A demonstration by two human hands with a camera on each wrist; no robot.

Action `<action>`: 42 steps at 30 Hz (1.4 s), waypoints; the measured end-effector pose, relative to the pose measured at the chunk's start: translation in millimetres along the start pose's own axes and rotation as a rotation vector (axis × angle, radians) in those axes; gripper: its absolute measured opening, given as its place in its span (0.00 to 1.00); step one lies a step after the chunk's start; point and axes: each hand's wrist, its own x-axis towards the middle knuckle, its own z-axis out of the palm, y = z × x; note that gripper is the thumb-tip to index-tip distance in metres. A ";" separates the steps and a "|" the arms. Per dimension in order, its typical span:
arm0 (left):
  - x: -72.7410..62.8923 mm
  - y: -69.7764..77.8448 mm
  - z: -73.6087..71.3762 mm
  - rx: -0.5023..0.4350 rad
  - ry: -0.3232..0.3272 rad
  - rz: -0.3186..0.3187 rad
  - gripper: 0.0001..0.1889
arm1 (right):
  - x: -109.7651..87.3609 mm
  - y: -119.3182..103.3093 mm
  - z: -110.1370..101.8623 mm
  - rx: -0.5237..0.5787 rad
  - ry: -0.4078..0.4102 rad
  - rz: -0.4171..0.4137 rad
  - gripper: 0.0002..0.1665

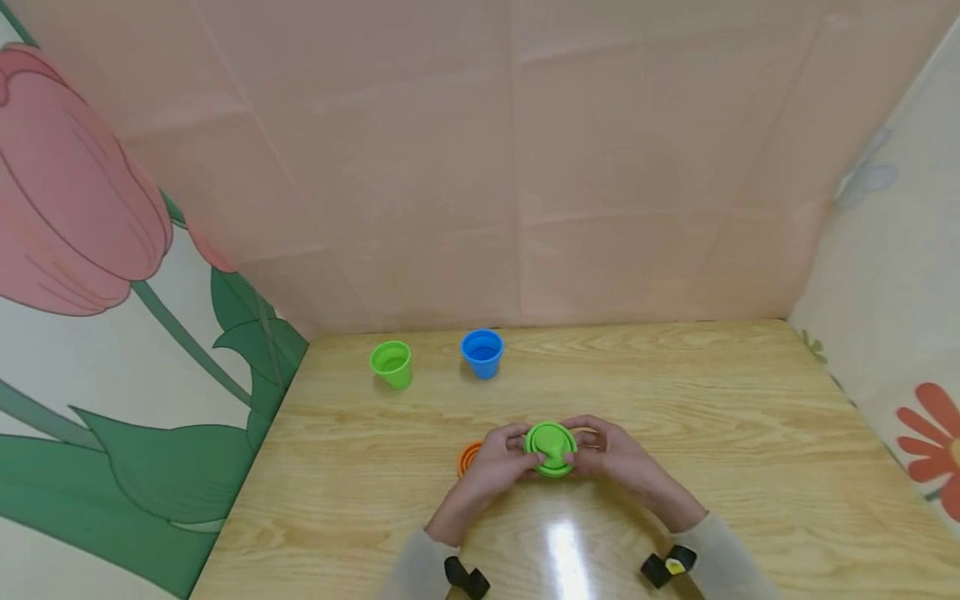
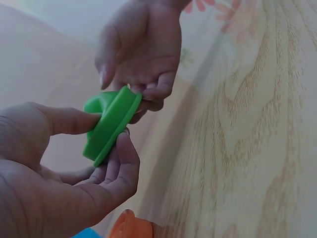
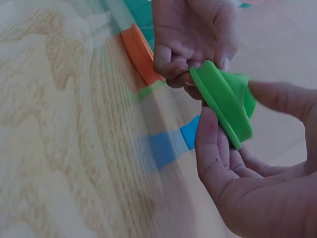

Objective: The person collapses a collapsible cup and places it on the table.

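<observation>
A green folding cup [image 1: 551,440], partly collapsed with its middle dented, is held above the table between both hands. My left hand [image 1: 498,462] grips its left side, the thumb on the face and the fingers at the rim. On the other side my right hand [image 1: 622,457] pinches the cup, its thumb also pressing on the face. Both wrist views show the green cup [image 2: 111,125] tilted on edge between thumbs and fingers. Beside the left hand an orange collapsed cup [image 1: 468,457] lies on the table, partly hidden by that hand.
Farther back on the wooden table [image 1: 712,400] stand an upright green cup [image 1: 392,365] at the left and an upright blue cup [image 1: 482,353] near the middle. A pinkish cloth [image 1: 510,167] hangs behind the table's far edge.
</observation>
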 end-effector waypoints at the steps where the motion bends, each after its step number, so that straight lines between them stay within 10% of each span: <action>1: -0.1 0.5 -0.2 -0.002 0.000 -0.002 0.25 | -0.3 0.4 -0.6 -0.005 -0.006 -0.008 0.40; 16: -2.2 -2.6 -3.3 -0.153 -0.071 0.011 0.25 | 0.2 5.1 1.6 -0.033 0.036 -0.014 0.41; 29: -1.6 -4.8 -2.4 -0.120 -0.049 0.039 0.24 | 2.1 -3.9 17.7 -0.241 0.237 -0.017 0.36; 42: -5.5 -4.8 -1.4 -0.128 -0.070 0.022 0.24 | 2.6 -5.9 17.7 -0.260 0.221 -0.053 0.33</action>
